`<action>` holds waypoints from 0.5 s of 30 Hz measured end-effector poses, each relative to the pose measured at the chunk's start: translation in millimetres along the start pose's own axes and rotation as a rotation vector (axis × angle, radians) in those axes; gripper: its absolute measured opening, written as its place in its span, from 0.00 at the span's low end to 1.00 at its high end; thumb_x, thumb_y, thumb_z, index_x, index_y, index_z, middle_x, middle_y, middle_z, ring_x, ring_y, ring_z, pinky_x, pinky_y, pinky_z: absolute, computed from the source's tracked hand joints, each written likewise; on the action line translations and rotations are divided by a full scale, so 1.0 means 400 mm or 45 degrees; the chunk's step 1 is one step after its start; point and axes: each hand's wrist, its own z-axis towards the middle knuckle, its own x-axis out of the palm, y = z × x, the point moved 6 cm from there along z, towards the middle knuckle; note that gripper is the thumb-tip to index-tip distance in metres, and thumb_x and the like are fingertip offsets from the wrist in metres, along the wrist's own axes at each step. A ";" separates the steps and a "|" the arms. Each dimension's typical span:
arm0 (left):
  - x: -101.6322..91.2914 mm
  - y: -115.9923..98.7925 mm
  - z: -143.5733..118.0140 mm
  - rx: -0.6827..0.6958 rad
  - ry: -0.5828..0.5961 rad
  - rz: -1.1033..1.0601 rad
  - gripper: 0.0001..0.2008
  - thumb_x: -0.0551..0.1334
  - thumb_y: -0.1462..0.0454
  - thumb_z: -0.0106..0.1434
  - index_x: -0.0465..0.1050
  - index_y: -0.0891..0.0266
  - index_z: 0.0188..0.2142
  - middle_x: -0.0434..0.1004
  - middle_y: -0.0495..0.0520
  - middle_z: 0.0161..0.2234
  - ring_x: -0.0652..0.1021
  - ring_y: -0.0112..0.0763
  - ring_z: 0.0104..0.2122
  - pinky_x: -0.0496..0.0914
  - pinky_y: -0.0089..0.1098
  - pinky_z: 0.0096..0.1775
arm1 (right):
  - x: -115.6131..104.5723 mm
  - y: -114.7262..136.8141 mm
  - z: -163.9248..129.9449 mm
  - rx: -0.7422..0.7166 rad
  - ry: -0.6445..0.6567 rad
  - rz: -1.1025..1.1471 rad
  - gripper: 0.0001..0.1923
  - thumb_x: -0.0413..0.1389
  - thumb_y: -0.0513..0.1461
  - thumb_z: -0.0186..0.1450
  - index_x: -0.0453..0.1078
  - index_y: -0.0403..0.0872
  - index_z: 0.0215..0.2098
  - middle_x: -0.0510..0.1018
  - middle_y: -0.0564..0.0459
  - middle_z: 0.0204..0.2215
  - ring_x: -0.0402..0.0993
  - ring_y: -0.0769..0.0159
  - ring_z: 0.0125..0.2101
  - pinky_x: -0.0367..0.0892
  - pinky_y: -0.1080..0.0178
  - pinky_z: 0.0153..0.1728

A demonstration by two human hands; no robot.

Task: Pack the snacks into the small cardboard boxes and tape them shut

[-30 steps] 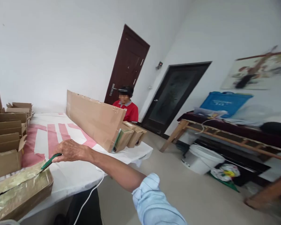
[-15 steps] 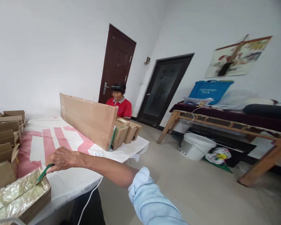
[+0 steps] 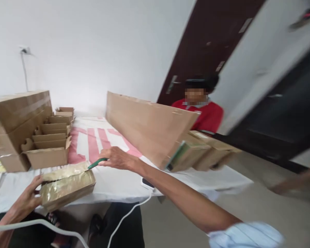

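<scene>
A long box wrapped in shiny gold film (image 3: 67, 186) lies at the near edge of a table with a white and pink cloth (image 3: 113, 186). My left hand (image 3: 28, 199) holds the box at its near left end. My right hand (image 3: 116, 158) reaches over the table and grips a green-handled tool (image 3: 96, 163), whose tip rests on the box's far right top corner. My right sleeve is light blue.
Several open cardboard boxes (image 3: 50, 144) stand in a row at the left beside a big carton (image 3: 18, 117). An upright cardboard sheet (image 3: 150, 127) and small boxes (image 3: 204, 155) stand at the right. A person in red (image 3: 204, 110) sits behind. A white cable (image 3: 129, 213) hangs off the table.
The view has swung left and closer to the table. My left hand has come into view on the gold box. My right hand still holds the green tool at the box.
</scene>
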 end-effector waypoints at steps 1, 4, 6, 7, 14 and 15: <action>-0.009 0.004 -0.025 -0.031 0.003 -0.036 0.30 0.71 0.55 0.55 0.80 0.55 0.58 0.79 0.59 0.56 0.79 0.52 0.54 0.80 0.38 0.45 | 0.003 -0.011 -0.007 0.002 -0.039 0.037 0.08 0.61 0.40 0.73 0.85 0.51 0.42 0.86 0.54 0.36 0.77 0.65 0.35 0.57 0.65 0.34; -0.005 -0.011 -0.042 -0.047 0.054 -0.106 0.29 0.66 0.61 0.54 0.80 0.54 0.57 0.78 0.58 0.56 0.77 0.48 0.53 0.77 0.37 0.46 | 0.023 -0.029 -0.013 0.007 -0.054 0.049 0.10 0.60 0.40 0.73 0.85 0.52 0.43 0.86 0.54 0.36 0.76 0.65 0.34 0.57 0.64 0.34; 0.002 -0.024 -0.032 -0.047 0.065 -0.102 0.29 0.66 0.62 0.54 0.80 0.55 0.57 0.77 0.58 0.56 0.77 0.47 0.52 0.76 0.36 0.47 | 0.037 -0.025 -0.011 0.013 -0.022 0.013 0.10 0.60 0.40 0.73 0.85 0.51 0.40 0.85 0.54 0.33 0.75 0.65 0.32 0.56 0.63 0.32; 0.005 -0.028 -0.029 -0.049 0.068 -0.105 0.29 0.66 0.62 0.54 0.80 0.55 0.58 0.76 0.58 0.56 0.76 0.47 0.52 0.75 0.36 0.47 | 0.040 -0.023 -0.011 0.010 -0.008 0.009 0.10 0.60 0.40 0.73 0.85 0.51 0.39 0.85 0.54 0.33 0.75 0.65 0.32 0.56 0.63 0.32; 0.013 -0.020 -0.037 -0.064 0.088 -0.100 0.30 0.65 0.64 0.52 0.80 0.54 0.57 0.75 0.58 0.57 0.75 0.47 0.54 0.75 0.36 0.47 | 0.014 -0.038 -0.042 0.029 -0.043 0.099 0.09 0.60 0.41 0.74 0.84 0.52 0.43 0.87 0.52 0.38 0.77 0.64 0.35 0.60 0.63 0.35; 0.013 -0.019 -0.037 -0.064 0.089 -0.089 0.30 0.65 0.63 0.52 0.80 0.54 0.57 0.75 0.58 0.57 0.75 0.47 0.53 0.75 0.36 0.48 | 0.015 -0.040 -0.046 0.031 -0.036 0.075 0.09 0.60 0.41 0.74 0.84 0.51 0.41 0.87 0.52 0.37 0.77 0.64 0.34 0.59 0.63 0.35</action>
